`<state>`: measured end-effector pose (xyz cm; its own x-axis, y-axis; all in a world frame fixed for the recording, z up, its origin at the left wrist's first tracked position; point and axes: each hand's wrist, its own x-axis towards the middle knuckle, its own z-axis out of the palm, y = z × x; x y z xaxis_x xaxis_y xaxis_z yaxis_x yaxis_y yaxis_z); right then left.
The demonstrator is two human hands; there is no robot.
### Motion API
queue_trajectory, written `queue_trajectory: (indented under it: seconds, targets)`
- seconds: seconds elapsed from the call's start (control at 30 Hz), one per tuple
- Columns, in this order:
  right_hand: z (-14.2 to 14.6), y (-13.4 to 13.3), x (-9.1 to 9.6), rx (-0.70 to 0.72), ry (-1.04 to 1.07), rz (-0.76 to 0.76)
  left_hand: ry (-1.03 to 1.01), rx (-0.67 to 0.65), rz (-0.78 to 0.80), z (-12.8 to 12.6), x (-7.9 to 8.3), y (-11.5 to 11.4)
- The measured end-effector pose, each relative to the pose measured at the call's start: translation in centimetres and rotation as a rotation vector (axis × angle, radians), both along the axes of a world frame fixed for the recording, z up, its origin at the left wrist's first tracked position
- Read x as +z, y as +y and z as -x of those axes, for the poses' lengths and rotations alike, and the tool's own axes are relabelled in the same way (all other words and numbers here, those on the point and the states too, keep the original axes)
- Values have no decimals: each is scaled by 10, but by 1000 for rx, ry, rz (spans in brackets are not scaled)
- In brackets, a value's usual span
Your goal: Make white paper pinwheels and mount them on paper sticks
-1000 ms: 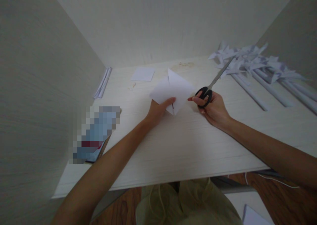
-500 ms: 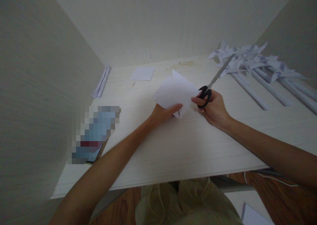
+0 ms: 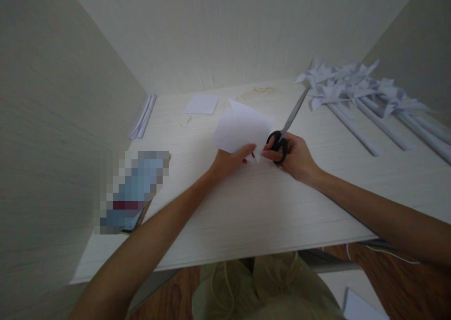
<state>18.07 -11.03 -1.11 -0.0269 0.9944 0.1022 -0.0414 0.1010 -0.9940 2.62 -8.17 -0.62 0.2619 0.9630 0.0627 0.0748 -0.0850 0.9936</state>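
Above the middle of the table, a white sheet of paper (image 3: 243, 127) with cut flaps is held by my left hand (image 3: 230, 162), thumb on top and fingers underneath. Black-handled scissors (image 3: 294, 108) hang in my right hand (image 3: 298, 158), their blades together and pointing up and away to the right. That hand's thumb and fingertips are close to the lower right corner of the paper; whether they touch it I cannot tell.
A square paper (image 3: 202, 105) lies at the back, with rolled paper sticks (image 3: 143, 117) by the left wall. A pixelated phone-like object (image 3: 136, 193) lies at front left. Paper pinwheels (image 3: 352, 82) with rolled sticks (image 3: 355, 131) are piled at right. Small scraps (image 3: 259, 91) dot the table (image 3: 239, 226).
My right hand has moved left and slightly down with the scissors, toward the paper's lower corner. The paper has turned a little and shifted left in my left hand.
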Motion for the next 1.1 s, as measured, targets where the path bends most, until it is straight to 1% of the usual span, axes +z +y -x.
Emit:
queue_trajectory:
  seconds: [0.13, 0.33, 0.8, 1.1]
  targets:
    - [2, -4, 0, 76, -98, -48, -2, 35, -47, -1, -1, 1]
    - [2, -5, -2, 120, -145, -78, 22, 35, -50, 0, -2, 2]
    - [1, -3, -5, 67, -122, -86, 105, -21, -117, 1, -3, 1]
    - [1, -4, -4, 61, -133, -87, 172, 7, -135, 1, -4, 1]
